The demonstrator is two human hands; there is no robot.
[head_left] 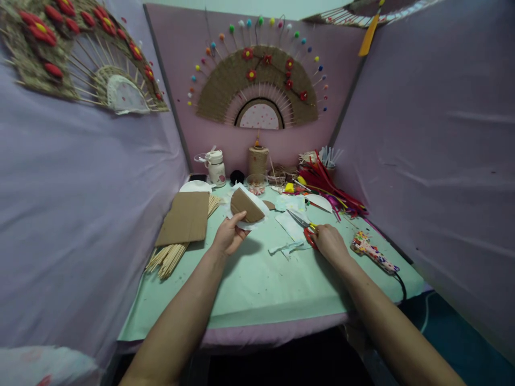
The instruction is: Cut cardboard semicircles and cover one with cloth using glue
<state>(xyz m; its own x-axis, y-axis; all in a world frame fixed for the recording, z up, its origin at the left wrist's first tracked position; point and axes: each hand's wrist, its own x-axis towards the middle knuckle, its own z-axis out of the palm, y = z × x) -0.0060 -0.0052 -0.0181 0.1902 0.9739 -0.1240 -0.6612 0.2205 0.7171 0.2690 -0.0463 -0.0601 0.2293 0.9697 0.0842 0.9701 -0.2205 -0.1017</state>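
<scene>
My left hand (232,234) pinches a half-round piece of cardboard (246,205) with white paper (260,205) behind it, held above the table. The thumb lies on the cardboard's face. On the right, my right hand (329,242) is closed at the red and yellow handles of a pair of scissors (308,228), whose blades point up and left over pale paper scraps (290,226). A torn strip of paper (286,249) lies just left of the scissors. Part of the fingers of my right hand is hidden behind its back.
A cardboard sheet (185,219) rests on bamboo sticks (169,260) at left. A glue gun (374,253) with a cord lies at right. Along the back stand a white bottle (216,168), a twine spool (258,160) and red pipe cleaners (328,182). A decorated fan (219,88) hangs behind.
</scene>
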